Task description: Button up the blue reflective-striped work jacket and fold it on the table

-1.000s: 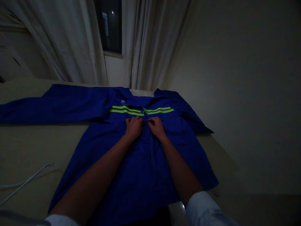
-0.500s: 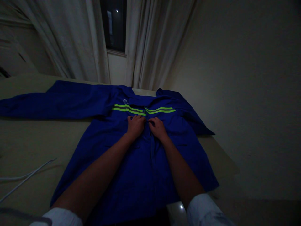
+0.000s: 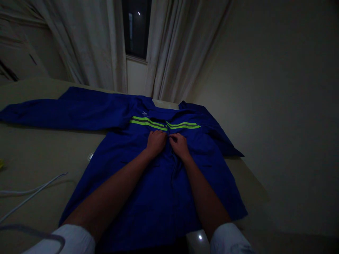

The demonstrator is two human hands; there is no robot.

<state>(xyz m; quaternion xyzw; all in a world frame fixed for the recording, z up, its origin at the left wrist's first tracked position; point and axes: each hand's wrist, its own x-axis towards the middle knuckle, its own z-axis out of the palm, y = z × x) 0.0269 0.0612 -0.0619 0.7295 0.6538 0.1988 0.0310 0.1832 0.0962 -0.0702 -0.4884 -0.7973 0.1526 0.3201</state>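
shifted rightward in the view since a second ago are window, jacket and arms together, while both hands keep their place at the jacket's front edge; a small pale object (image 3: 90, 156) now shows beside the jacket's left border. at far left, a yellow item (image 3: 1, 164) is cut off by the frame. below it, white cords (image 3: 31, 198) lie on the table (image 3: 53, 148), and a dark strap (image 3: 29, 230) crosses in front of a white cuff (image 3: 74, 238). behind the table hangs a pale curtain (image 3: 87, 46). one blue sleeve (image 3: 53, 114) stretches out flat toward the left. at centre, the blue jacket (image 3: 148, 197) lies spread on the table, front upward, with yellow-green stripes (image 3: 148, 122) across the chest; beyond it stands a dark window (image 3: 137, 31). left hand (image 3: 157, 142): palm down, fingers half curled on the jacket just below the stripes; the light is too dim to tell whether the fingertips grip the cloth. right hand (image 3: 179, 145): just beside the left, thumb and forefinger brought together on the front edge of the jacket. farther right, a second sleeve (image 3: 222, 135) slants down toward the table's edge, next to a plain wall (image 3: 278, 106).
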